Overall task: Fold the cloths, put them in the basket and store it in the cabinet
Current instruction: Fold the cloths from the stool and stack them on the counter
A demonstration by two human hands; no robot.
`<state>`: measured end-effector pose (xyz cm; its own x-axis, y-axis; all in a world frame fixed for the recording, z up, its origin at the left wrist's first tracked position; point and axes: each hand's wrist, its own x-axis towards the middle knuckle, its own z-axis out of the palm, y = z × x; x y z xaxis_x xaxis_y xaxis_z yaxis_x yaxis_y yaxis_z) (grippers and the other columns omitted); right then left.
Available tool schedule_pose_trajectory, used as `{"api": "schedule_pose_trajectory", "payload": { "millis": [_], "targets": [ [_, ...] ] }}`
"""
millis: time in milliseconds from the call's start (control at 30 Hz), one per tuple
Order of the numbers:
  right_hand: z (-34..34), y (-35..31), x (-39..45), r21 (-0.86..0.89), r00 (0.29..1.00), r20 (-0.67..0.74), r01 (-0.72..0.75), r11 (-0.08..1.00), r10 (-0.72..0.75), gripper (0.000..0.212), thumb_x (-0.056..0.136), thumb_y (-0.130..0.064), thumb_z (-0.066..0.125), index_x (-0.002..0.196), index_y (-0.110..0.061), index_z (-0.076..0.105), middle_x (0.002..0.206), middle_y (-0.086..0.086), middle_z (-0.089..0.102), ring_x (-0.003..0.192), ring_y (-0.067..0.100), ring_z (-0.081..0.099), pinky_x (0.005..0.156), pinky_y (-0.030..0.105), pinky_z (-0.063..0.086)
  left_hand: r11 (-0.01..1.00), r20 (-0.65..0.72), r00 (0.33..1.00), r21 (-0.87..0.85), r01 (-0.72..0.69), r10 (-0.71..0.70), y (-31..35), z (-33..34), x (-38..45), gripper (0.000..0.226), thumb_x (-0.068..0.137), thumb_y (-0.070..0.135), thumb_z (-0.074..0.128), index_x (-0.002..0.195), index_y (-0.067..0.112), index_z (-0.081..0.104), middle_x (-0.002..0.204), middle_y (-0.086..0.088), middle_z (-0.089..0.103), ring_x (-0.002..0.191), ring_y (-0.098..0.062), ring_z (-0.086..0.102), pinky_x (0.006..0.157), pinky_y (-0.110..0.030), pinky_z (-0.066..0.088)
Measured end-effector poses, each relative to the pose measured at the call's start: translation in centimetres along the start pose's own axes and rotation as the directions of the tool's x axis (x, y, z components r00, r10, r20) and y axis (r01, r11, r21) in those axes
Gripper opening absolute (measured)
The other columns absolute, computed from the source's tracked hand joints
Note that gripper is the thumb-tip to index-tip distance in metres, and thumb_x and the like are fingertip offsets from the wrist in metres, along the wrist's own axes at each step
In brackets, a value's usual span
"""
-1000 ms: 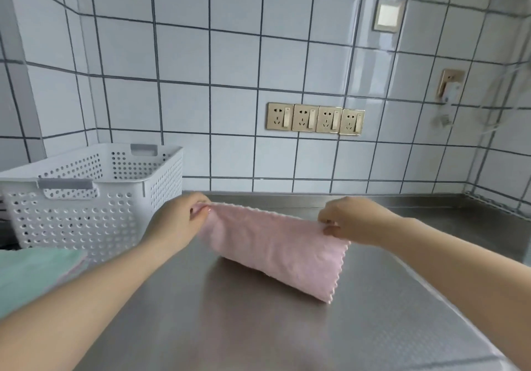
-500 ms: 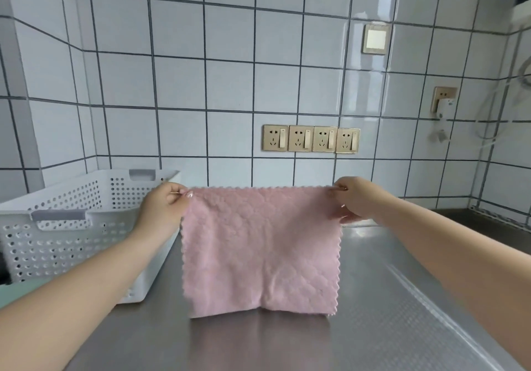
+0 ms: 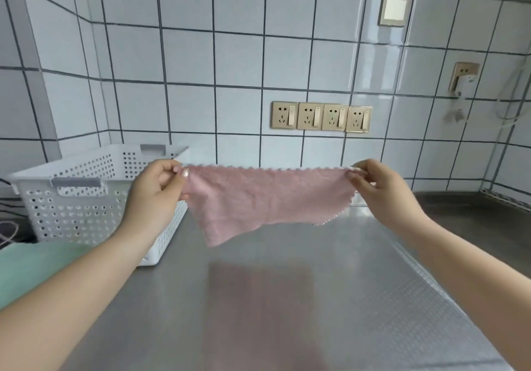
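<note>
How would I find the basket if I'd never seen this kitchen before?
Start at the white tiled wall with its row of four gold sockets, then look down and left along the steel counter. The basket stands in the left corner, just behind the left hand. It is the only hard white box there, dotted all over with small holes, unlike the soft pink cloth.

A brushed stainless-steel bench filled the lower view. At twelve o'clock, four gold wall sockets sat in a row on the white-tiled wall. A square gold-framed switch plate sat at one o'clock, another gold socket at two o'clock.
</note>
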<state>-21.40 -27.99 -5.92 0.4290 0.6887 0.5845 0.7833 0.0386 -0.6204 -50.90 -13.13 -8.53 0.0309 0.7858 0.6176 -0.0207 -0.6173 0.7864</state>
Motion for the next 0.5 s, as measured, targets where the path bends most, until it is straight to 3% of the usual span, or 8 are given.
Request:
{"api": "schedule_pose_trajectory", "payload": {
  "millis": [100, 167, 267, 367, 500],
  "targets": [
    [0.6, 2.5, -4.1, 0.008, 0.992, 0.08, -0.095, 0.995, 0.094, 0.01, 0.092, -0.028, 0.056, 0.091, -0.02, 0.062, 0.094, -0.008, 0.066, 0.084, 0.021, 0.059, 0.071, 0.031, 0.043, 0.991, 0.109, 0.992, 0.129, 0.044, -0.059, -1.8, -1.3, -4.4, 0.012, 0.09, 0.014, 0.06, 0.084, 0.024, 0.057, 0.071, 0.009, 0.068, 0.059, 0.004, 0.056, 0.065, -0.019, 0.045],
    [0.9, 4.0, -7.0, 0.007, 0.977, 0.14, -0.162, 0.987, 0.16, 0.013, 0.092, -0.027, 0.057, 0.082, -0.019, 0.06, 0.078, -0.009, 0.064, 0.068, 0.015, 0.055, 0.061, 0.026, 0.04, 0.975, 0.183, 0.973, 0.193, 0.106, -0.142, -2.8, -2.2, -7.7, 0.01, 0.091, 0.014, 0.059, 0.084, 0.022, 0.057, 0.068, 0.012, 0.068, 0.056, 0.002, 0.054, 0.062, -0.018, 0.041],
    [1.2, 6.2, -11.3, -0.057, 0.945, 0.209, -0.245, 0.968, 0.252, 0.028, 0.092, -0.025, 0.058, 0.067, -0.014, 0.049, 0.051, -0.011, 0.043, 0.047, 0.005, 0.036, 0.047, 0.021, 0.027, 0.938, 0.274, 0.917, 0.272, 0.215, -0.29, -3.7, -3.3, -12.1, 0.01, 0.093, 0.007, 0.054, 0.083, 0.011, 0.055, 0.06, 0.007, 0.064, 0.052, 0.0, 0.053, 0.063, -0.021, 0.043],
    [1.4, 7.5, -15.1, -0.141, 0.92, 0.266, -0.26, 0.955, 0.289, 0.03, 0.092, -0.025, 0.057, 0.066, -0.015, 0.046, 0.049, -0.012, 0.044, 0.048, 0.005, 0.037, 0.05, 0.022, 0.029, 0.891, 0.355, 0.843, 0.363, 0.275, -0.404, -4.4, -4.4, -15.5, 0.017, 0.093, 0.01, 0.052, 0.078, 0.016, 0.054, 0.054, 0.004, 0.056, 0.049, -0.005, 0.045, 0.06, -0.029, 0.039],
    [1.4, 7.2, -16.9, -0.197, 0.91, 0.286, -0.252, 0.948, 0.301, 0.025, 0.09, -0.03, 0.057, 0.066, -0.03, 0.049, 0.057, -0.021, 0.055, 0.053, 0.005, 0.045, 0.056, 0.025, 0.037, 0.873, 0.379, 0.818, 0.402, 0.276, -0.433, -4.7, -5.0, -17.3, 0.012, 0.094, 0.01, 0.051, 0.082, 0.009, 0.054, 0.056, 0.002, 0.051, 0.047, -0.004, 0.039, 0.048, -0.017, 0.033]
  ]
}}
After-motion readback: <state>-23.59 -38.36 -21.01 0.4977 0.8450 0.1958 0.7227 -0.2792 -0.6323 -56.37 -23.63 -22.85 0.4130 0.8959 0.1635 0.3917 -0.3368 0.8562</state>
